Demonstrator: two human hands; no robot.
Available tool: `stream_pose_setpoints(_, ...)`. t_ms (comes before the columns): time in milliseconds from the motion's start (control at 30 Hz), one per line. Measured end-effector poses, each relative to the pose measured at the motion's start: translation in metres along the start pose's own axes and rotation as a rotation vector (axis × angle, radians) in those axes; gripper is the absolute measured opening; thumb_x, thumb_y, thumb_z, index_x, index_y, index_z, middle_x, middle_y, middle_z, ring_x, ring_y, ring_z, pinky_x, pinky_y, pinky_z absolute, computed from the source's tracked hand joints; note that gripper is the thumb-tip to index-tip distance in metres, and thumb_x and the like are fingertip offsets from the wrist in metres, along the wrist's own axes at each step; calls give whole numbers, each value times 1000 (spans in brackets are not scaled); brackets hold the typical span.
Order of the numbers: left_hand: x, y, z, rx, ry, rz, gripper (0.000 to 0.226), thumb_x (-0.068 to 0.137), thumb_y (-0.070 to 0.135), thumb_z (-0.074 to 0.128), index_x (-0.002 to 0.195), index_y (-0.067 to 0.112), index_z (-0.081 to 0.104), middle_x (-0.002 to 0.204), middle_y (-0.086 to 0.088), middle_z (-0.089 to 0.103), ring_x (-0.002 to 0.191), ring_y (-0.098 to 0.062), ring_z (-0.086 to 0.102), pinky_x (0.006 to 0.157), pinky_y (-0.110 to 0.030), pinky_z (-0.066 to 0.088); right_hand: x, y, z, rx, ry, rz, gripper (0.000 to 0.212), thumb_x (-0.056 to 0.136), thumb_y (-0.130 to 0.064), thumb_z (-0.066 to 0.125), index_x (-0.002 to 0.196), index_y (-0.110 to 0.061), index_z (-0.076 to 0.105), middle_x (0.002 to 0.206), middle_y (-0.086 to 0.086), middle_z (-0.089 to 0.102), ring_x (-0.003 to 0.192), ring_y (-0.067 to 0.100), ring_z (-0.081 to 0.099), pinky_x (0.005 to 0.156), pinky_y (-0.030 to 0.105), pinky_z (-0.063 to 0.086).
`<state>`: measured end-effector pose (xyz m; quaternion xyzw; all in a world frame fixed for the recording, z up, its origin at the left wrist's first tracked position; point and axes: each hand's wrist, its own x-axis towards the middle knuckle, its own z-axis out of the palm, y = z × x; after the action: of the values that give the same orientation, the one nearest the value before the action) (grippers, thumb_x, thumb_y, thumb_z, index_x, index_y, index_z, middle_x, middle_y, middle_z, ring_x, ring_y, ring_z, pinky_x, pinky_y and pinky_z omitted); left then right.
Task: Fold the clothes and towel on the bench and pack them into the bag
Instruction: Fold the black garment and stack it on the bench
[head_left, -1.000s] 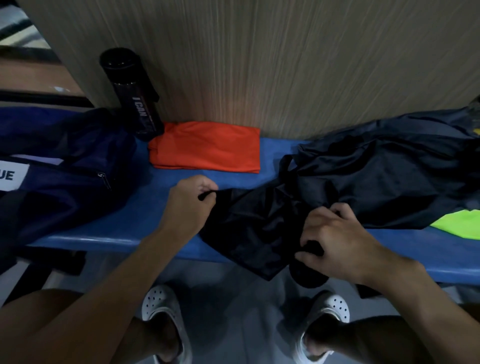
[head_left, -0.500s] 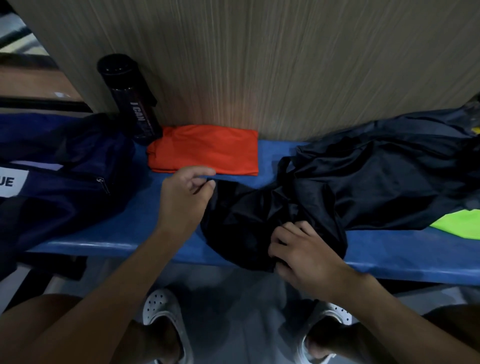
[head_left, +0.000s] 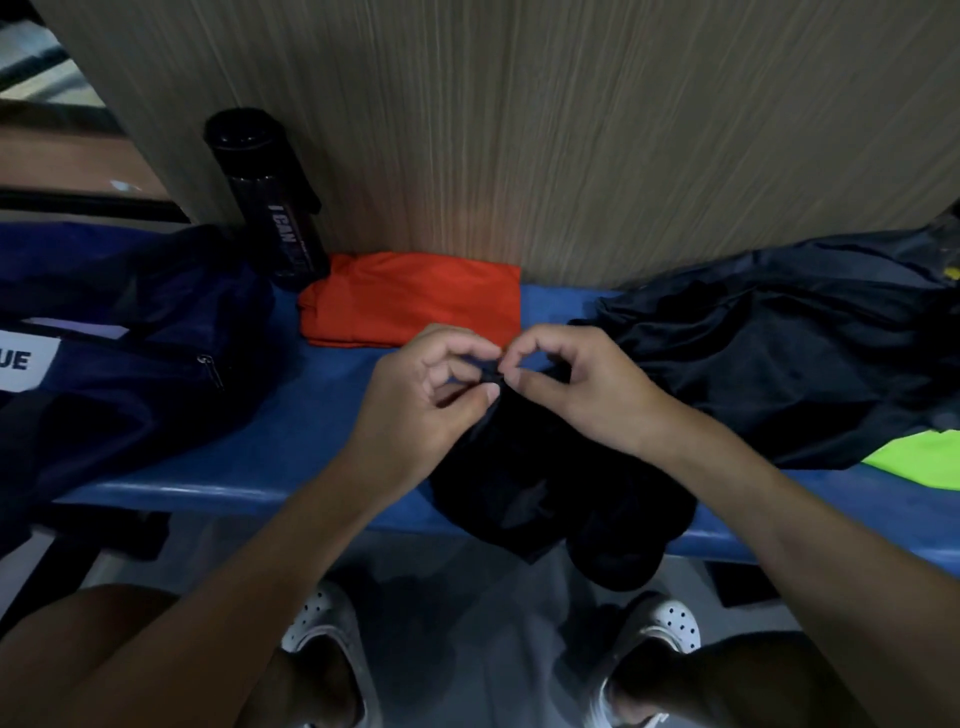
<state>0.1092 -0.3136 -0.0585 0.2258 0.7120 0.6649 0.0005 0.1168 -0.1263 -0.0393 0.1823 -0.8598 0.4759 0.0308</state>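
Both hands meet at frame centre. Left hand (head_left: 415, 410) pinches the top edge of the black garment (head_left: 545, 499) between thumb and forefinger, other fingers curled. Right hand (head_left: 587, 395) pinches the same edge just beside it, fingertips almost touching the left's. The black garment lies bunched on the blue table (head_left: 301, 441), its lower part hanging over the front edge toward the floor.

Folded orange garment (head_left: 415, 301) sits flat at the back of the table, against the wood-grain wall (head_left: 571, 130), just above the hands. Black bottle (head_left: 270, 197) stands upright to its left, touching the orange garment's corner. Navy bag (head_left: 130, 364) lies at frame left on the table, zipper pull and a white label visible; open or closed, cannot tell. Unfolded dark clothes pile (head_left: 779, 364) fills the right side, with a neon green cloth (head_left: 919, 457) at its lower right edge. White perforated shoes (head_left: 322, 623) at the bottom of the frame.
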Motion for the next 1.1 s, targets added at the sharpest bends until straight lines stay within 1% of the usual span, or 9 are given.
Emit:
stream_pose_setpoints(233,-2,-12,-3,88,139,-141,45,80,-8,74,109,22,54,100,-8,62,73,-9,62,76,-27,52,19,-3,-8,46,112,52,11,92,4,56,91,-6,61,89,7,72,87,16,68,88,23,50)
stream_pose_setpoints(333,-2,-7,-5,36,144,-91,46,82,-10,71,110,23,56,105,-3,61,78,-8,64,82,-27,53,11,7,0,-131,-45,136,32,88,-2,66,117,-14,61,109,2,69,98,-1,61,95,16,42)
stream_pose_setpoints(400,-3,-6,-8,2,115,-59,41,83,-9,69,109,22,58,102,0,65,78,-10,65,81,-29,53,4,19,9,-407,-169,245,43,88,-21,70,128,-28,58,117,-10,63,114,5,54,102,29,36)
stream_pose_setpoints(500,-8,-4,-11,1,67,-83,37,86,-10,67,108,18,60,84,-6,70,73,-16,66,73,-30,53,-6,27,21,-586,-155,265,10,91,-23,62,96,-32,62,98,-13,58,110,18,48,87,32,25)
stream_pose_setpoints(700,-11,-19,-23,245,-15,-366,45,81,7,80,120,17,60,101,8,68,77,-2,66,72,-12,49,8,9,7,-418,189,234,12,86,-11,59,86,-20,53,81,2,53,86,24,54,81,30,35)
stream_pose_setpoints(800,-10,-21,-25,225,-71,-372,13,87,6,72,90,19,72,84,6,75,78,2,68,77,-17,49,15,-5,0,-130,120,247,19,87,-1,55,83,-19,49,76,9,59,70,26,56,70,34,47)
stream_pose_setpoints(867,-9,-16,-24,197,-151,-360,17,93,6,63,96,20,72,93,7,75,86,1,68,79,-17,51,16,-9,-2,54,40,281,27,87,7,51,93,-19,50,83,14,62,67,27,55,63,39,47)
stream_pose_setpoints(1000,-12,-9,-21,178,-220,-489,25,102,7,46,102,13,70,92,-1,71,76,-3,62,64,-16,49,14,-12,-1,164,-148,361,51,84,15,48,113,-26,57,105,8,66,86,33,63,74,41,50)
stream_pose_setpoints(1100,-6,-4,-25,43,-96,-630,29,105,20,41,96,17,69,97,-4,71,84,-12,65,73,-30,50,9,-10,0,203,-215,412,44,85,11,51,118,-17,62,119,7,65,108,24,64,93,37,52)
